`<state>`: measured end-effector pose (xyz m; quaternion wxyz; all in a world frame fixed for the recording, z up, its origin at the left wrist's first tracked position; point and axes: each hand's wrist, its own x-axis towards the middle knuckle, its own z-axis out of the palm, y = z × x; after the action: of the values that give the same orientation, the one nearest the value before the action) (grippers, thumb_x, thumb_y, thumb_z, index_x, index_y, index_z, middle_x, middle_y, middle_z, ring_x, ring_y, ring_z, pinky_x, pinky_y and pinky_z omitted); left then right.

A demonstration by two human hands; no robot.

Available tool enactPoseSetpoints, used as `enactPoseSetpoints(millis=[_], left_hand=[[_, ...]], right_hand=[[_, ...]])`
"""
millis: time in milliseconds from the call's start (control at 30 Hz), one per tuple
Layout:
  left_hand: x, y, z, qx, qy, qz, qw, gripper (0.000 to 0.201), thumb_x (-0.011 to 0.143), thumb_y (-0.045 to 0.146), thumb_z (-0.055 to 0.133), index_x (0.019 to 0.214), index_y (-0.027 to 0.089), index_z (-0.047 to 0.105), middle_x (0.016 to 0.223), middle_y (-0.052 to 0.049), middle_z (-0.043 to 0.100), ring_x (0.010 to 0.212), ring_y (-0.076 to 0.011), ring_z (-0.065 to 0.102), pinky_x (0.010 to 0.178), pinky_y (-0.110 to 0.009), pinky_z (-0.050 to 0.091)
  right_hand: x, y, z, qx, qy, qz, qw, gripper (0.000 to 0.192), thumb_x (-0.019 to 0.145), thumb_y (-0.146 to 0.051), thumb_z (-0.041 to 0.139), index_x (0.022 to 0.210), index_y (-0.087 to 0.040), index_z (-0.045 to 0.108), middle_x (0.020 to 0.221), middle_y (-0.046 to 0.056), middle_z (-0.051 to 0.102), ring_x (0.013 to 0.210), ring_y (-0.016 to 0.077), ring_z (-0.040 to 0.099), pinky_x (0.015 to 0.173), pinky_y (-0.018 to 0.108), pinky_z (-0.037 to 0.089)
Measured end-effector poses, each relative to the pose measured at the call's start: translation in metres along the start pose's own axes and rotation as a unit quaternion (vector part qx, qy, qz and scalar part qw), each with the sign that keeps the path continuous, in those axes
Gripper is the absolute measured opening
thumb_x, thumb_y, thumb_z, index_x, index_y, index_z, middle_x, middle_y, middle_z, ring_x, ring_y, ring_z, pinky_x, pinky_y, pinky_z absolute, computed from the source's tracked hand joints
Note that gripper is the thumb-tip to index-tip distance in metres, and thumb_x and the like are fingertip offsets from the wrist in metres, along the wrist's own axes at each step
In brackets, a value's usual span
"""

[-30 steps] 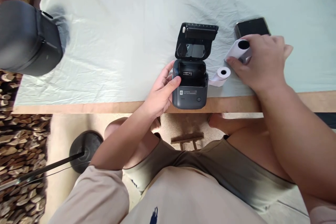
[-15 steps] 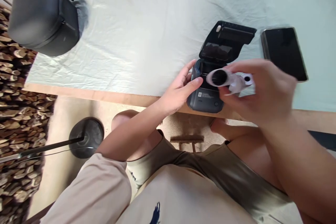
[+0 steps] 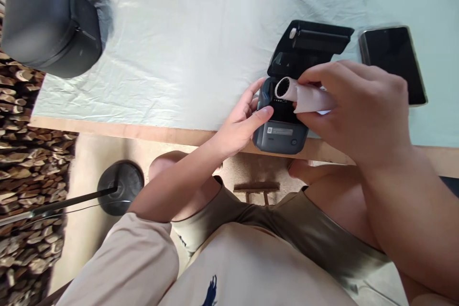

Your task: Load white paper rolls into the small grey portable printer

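A dark label printer (image 3: 281, 137) lies at the table's front edge with its lid (image 3: 308, 50) swung up and back. My left hand (image 3: 247, 117) grips the printer's left side, thumb on the rim of the open compartment. Between the thumb and fingers of my right hand (image 3: 358, 105) is a white paper roll (image 3: 311, 98), held over the compartment. The roll's hollow dark end faces left, near the compartment's upper left part. Whether the roll touches the printer I cannot tell. The fingers hide the roll's right end.
To the right of the printer lies a dark phone (image 3: 394, 64). A black zipped case (image 3: 52, 19) stands at the table's left end. A pale cloth (image 3: 172, 57) covers the table. Below at left are a round black stand base (image 3: 121, 186) and stacked firewood (image 3: 28, 210).
My right hand has turned the paper roll more sideways and brought it up and left over the compartment. My left hand keeps its hold on the printer.
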<state>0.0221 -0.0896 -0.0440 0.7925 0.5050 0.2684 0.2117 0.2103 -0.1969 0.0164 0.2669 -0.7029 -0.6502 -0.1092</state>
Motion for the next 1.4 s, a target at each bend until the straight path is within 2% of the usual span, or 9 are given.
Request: enactPoseSetpoints(millis=[267, 467, 567, 700, 833, 933, 1033, 1233, 1400], left_hand=[[-0.003, 0.005, 0.003, -0.004, -0.001, 0.001, 1.000, 0.093, 0.091, 0.065, 0.086, 0.170, 0.034, 0.049, 0.145, -0.008, 0.075, 0.156, -0.0409, 0.064, 0.133, -0.059, 0.056], [-0.005, 0.007, 0.003, -0.015, 0.004, -0.001, 1.000, 0.088, 0.091, 0.064, 0.086, 0.168, 0.038, 0.052, 0.145, -0.006, 0.075, 0.158, -0.0405, 0.062, 0.133, -0.059, 0.054], [-0.006, 0.005, 0.001, -0.002, -0.003, 0.010, 1.000, 0.099, 0.086, 0.069, 0.090, 0.170, 0.036, 0.049, 0.143, -0.008, 0.074, 0.155, -0.0419, 0.064, 0.132, -0.059, 0.055], [-0.006, 0.004, -0.001, 0.057, -0.016, 0.026, 0.998, 0.108, 0.084, 0.063, 0.095, 0.174, 0.038, 0.042, 0.126, -0.006, 0.074, 0.133, -0.0395, 0.076, 0.120, -0.059, 0.063], [-0.005, 0.004, -0.002, 0.082, -0.038, 0.037, 0.995, 0.111, 0.084, 0.057, 0.095, 0.177, 0.037, 0.037, 0.133, -0.007, 0.072, 0.131, -0.0395, 0.076, 0.116, -0.058, 0.065], [-0.003, 0.004, -0.003, 0.101, -0.061, 0.037, 0.992, 0.116, 0.083, 0.057, 0.095, 0.179, 0.036, 0.033, 0.145, -0.010, 0.069, 0.137, -0.0429, 0.073, 0.117, -0.060, 0.064], [0.000, 0.002, -0.009, 0.115, -0.085, 0.037, 0.989, 0.127, 0.081, 0.058, 0.096, 0.182, 0.038, 0.023, 0.154, -0.013, 0.065, 0.140, -0.0455, 0.071, 0.120, -0.065, 0.061], [0.005, -0.001, -0.021, 0.146, -0.145, 0.030, 0.978, 0.160, 0.079, 0.059, 0.100, 0.180, 0.044, -0.023, 0.155, -0.013, 0.065, 0.141, -0.0459, 0.073, 0.121, -0.069, 0.059], [0.004, -0.001, -0.022, 0.143, -0.169, 0.068, 0.973, 0.145, 0.082, 0.057, 0.098, 0.182, 0.044, -0.007, 0.172, -0.013, 0.050, 0.150, -0.0448, 0.066, 0.122, -0.066, 0.060]], right_hand=[[-0.003, -0.001, 0.008, -0.027, -0.033, -0.002, 0.999, 0.011, 0.098, -0.027, 0.065, 0.103, -0.026, 0.075, 0.089, 0.004, 0.077, 0.087, 0.0221, 0.068, 0.073, 0.036, 0.038], [-0.018, -0.014, 0.007, 0.049, 0.110, -0.107, 0.987, 0.026, 0.111, -0.033, 0.065, 0.087, -0.025, 0.059, 0.085, -0.002, 0.079, 0.084, 0.0188, 0.071, 0.078, 0.038, 0.043], [-0.029, -0.018, 0.004, 0.071, 0.056, -0.155, 0.984, 0.014, 0.109, -0.030, 0.069, 0.097, -0.025, 0.062, 0.102, -0.001, 0.085, 0.095, 0.0204, 0.077, 0.082, 0.040, 0.047], [-0.039, -0.012, 0.000, 0.113, -0.015, -0.134, 0.984, 0.019, 0.110, -0.047, 0.066, 0.108, -0.028, 0.067, 0.113, 0.002, 0.085, 0.107, 0.0244, 0.080, 0.090, 0.043, 0.053], [-0.040, -0.003, 0.001, 0.165, 0.097, -0.070, 0.979, 0.004, 0.103, -0.034, 0.069, 0.102, -0.030, 0.067, 0.103, 0.003, 0.078, 0.097, 0.0253, 0.076, 0.086, 0.045, 0.055], [-0.032, 0.004, 0.005, 0.166, 0.198, 0.013, 0.966, 0.050, 0.098, -0.037, 0.073, 0.146, -0.047, 0.064, 0.145, 0.004, 0.068, 0.130, 0.0320, 0.070, 0.089, 0.045, 0.057], [-0.021, 0.011, 0.010, 0.219, 0.152, -0.006, 0.964, 0.075, 0.106, -0.041, 0.063, 0.171, -0.061, 0.033, 0.172, -0.002, 0.049, 0.158, 0.0349, 0.055, 0.108, 0.050, 0.057], [-0.017, 0.010, 0.012, 0.296, 0.123, -0.033, 0.947, 0.039, 0.109, -0.045, 0.061, 0.146, -0.034, 0.062, 0.127, 0.008, 0.071, 0.115, 0.0269, 0.076, 0.098, 0.046, 0.063], [-0.025, -0.001, 0.010, 0.166, 0.062, -0.050, 0.983, 0.029, 0.106, -0.031, 0.067, 0.134, -0.022, 0.069, 0.136, 0.016, 0.075, 0.123, 0.0295, 0.077, 0.097, 0.045, 0.067]])
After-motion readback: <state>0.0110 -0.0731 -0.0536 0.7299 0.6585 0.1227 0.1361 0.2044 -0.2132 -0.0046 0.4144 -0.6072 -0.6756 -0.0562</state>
